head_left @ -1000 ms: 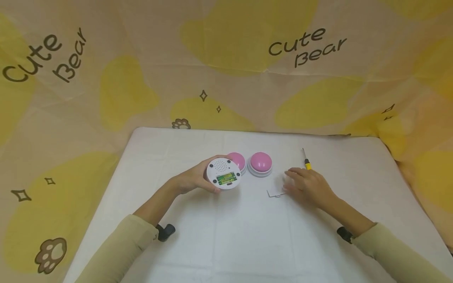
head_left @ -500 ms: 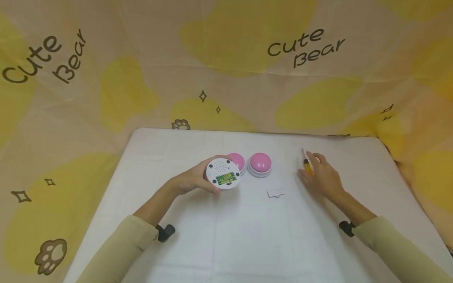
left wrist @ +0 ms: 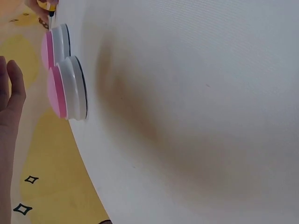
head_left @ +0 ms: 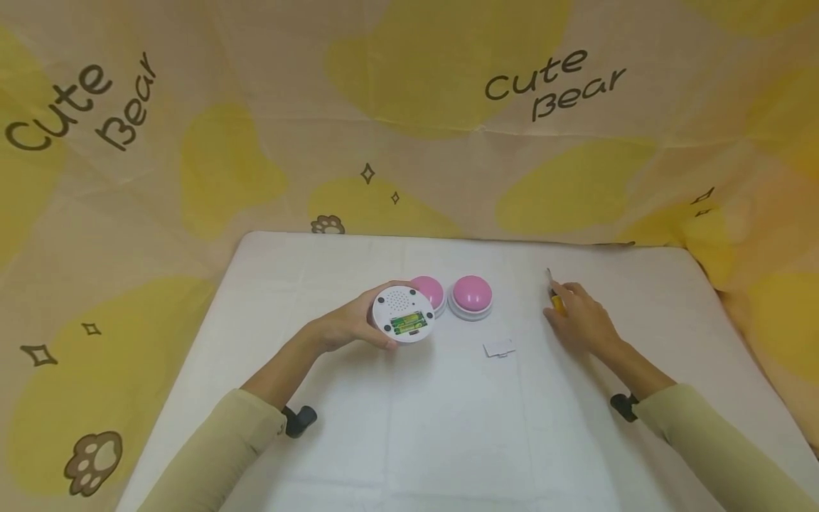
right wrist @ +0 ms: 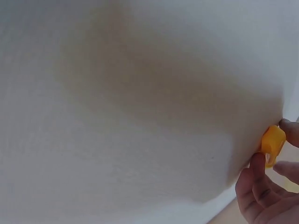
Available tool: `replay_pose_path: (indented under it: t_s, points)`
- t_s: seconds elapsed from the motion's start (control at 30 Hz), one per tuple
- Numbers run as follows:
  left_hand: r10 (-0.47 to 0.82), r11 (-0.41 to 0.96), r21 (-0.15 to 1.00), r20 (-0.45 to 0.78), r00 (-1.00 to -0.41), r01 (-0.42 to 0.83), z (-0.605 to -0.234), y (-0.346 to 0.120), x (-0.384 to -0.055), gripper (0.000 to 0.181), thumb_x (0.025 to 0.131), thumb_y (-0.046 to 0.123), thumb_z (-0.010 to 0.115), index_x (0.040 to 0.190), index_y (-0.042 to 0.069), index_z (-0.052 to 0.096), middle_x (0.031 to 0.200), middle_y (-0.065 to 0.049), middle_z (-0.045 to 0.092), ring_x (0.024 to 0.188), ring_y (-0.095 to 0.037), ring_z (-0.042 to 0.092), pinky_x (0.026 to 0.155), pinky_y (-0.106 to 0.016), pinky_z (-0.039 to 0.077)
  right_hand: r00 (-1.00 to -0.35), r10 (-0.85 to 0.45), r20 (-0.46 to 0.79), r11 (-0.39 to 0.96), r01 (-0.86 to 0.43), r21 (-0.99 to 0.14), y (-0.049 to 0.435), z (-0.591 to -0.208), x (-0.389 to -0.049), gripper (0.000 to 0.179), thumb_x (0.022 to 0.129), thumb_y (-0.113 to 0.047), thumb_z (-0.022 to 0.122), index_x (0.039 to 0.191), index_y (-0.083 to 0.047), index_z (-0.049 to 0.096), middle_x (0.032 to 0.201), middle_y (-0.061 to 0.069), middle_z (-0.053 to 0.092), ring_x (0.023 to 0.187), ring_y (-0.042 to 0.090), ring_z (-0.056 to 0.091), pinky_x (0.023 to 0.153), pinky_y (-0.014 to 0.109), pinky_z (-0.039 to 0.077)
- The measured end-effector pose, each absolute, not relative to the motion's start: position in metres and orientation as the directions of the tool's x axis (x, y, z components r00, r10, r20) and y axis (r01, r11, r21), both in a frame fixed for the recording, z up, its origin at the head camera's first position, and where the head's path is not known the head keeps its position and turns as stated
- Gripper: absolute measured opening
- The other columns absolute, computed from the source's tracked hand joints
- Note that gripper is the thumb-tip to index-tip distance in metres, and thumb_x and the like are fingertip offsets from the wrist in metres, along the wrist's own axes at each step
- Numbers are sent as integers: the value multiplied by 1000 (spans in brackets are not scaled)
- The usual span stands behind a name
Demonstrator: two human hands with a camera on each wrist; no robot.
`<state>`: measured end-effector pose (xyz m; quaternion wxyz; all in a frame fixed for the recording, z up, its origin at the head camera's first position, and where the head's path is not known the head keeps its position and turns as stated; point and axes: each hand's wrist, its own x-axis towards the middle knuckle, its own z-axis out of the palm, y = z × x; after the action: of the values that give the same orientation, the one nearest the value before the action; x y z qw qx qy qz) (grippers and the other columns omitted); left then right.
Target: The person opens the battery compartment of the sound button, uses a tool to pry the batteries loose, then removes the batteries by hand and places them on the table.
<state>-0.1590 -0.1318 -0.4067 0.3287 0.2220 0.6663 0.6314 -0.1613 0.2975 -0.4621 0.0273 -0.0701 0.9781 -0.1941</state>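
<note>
In the head view my left hand (head_left: 350, 328) grips a round white push-button unit (head_left: 388, 341) by its edge, thumb below. Its underside faces the camera, with speaker holes, dark feet and an uncovered compartment holding two green batteries (head_left: 408, 323). Over to the right, my right hand (head_left: 584, 320) pinches the yellow handle of a screwdriver (head_left: 558, 304), whose metal tip points away from me. The right wrist view shows thumb and fingers around that yellow handle (right wrist: 273, 140). A small white battery cover (head_left: 499, 348) lies on the table between the hands.
Two pink-domed buttons with white bases stand side by side; the left one (head_left: 430, 290) is partly hidden behind the held unit, the right one (head_left: 471, 295) fully visible. The white table (head_left: 448, 441) ends at a patterned yellow cloth backdrop (head_left: 416, 85).
My right hand has moved right, from beside the battery cover to the screwdriver, and has taken hold of its handle. The left hand and its push-button unit have stayed nearly still.
</note>
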Motion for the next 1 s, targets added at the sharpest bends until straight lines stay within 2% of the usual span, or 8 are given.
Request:
replay_pose_path:
  t_s: [0.23,0.6,0.77,1.0]
  points:
    - [726,93,989,-144,-673,-112,-407,-132,-159,95,72,-5,79,153,11,31,142,-11,47,130,-28,46,104,-39,45,-990,-130,-48,914,-101,-393,297,-462,-164,50,97,-10,60,140,12,45,127,35,50,106,47,56,92,60,47]
    - [717,118,987,-162,-678,-111,-409,-132,-160,96,70,-2,82,151,13,34,141,-9,48,130,-27,44,106,-40,43,-989,-142,-45,917,-115,-382,298,-461,-168,47,95,-6,55,137,14,48,122,34,53,93,42,57,83,57,50]
    - [710,120,989,-150,-688,-92,-416,-133,-161,94,71,-5,82,151,9,34,141,-9,48,130,-27,43,107,-41,42,-989,-145,-4,912,-132,-389,294,-460,-162,48,93,-6,55,137,10,50,120,31,56,92,40,58,79,57,49]
    - [680,161,984,-166,-715,-75,-434,-139,-163,97,69,-7,85,151,7,35,139,-7,50,130,-25,44,112,-45,34,-977,-198,77,885,-212,-414,278,-456,-152,49,91,-5,57,138,5,52,117,25,59,89,35,57,78,53,50]
